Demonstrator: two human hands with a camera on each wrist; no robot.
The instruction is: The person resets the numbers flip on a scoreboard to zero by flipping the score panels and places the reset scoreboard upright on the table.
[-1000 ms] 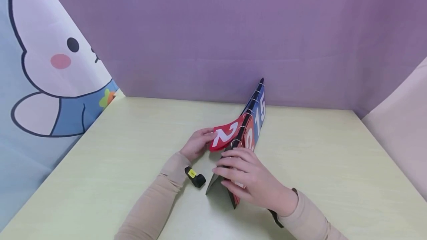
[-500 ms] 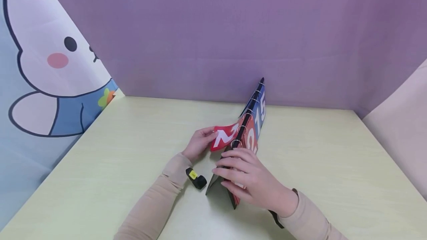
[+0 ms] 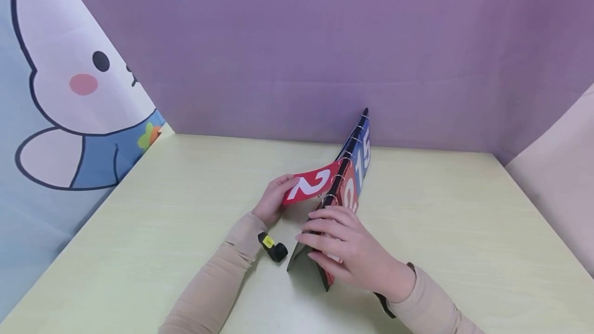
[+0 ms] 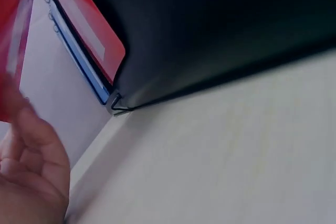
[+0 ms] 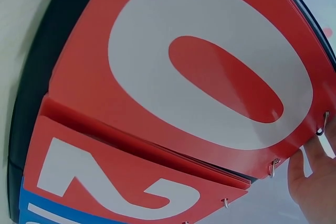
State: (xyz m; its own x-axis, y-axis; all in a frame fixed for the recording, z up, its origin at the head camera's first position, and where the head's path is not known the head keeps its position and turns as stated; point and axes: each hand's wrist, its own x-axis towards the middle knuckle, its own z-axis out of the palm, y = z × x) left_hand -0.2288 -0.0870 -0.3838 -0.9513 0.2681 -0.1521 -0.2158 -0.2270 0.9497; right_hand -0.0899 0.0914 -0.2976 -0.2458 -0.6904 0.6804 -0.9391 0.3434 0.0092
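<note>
A tabletop flip scoreboard (image 3: 347, 161) stands like a tent, its ring-bound ridge running away from me. My left hand (image 3: 274, 201) pinches the outer edge of a red card (image 3: 312, 185) bearing a white 2, swung over to the left side on its rings. My right hand (image 3: 350, 244) holds the near end of the ridge, its fingers draped over the top. Close up in the right wrist view are a red card with a white 0 (image 5: 220, 82) and another red 2 card (image 5: 121, 182). Blue cards (image 3: 363, 153) reading 15 sit farther along.
The scoreboard stands on a pale yellow table (image 3: 464, 231). Behind is a purple cloth backdrop (image 3: 325, 50), with a cartoon rabbit print (image 3: 65, 66) at left. A black wrist camera (image 3: 274, 247) is at the left wrist, close to the scoreboard's near leg.
My left hand has drawn the red 2 card slightly outward to the left, and it now lies flatter, with its whole number showing. My right hand has stayed in place.
</note>
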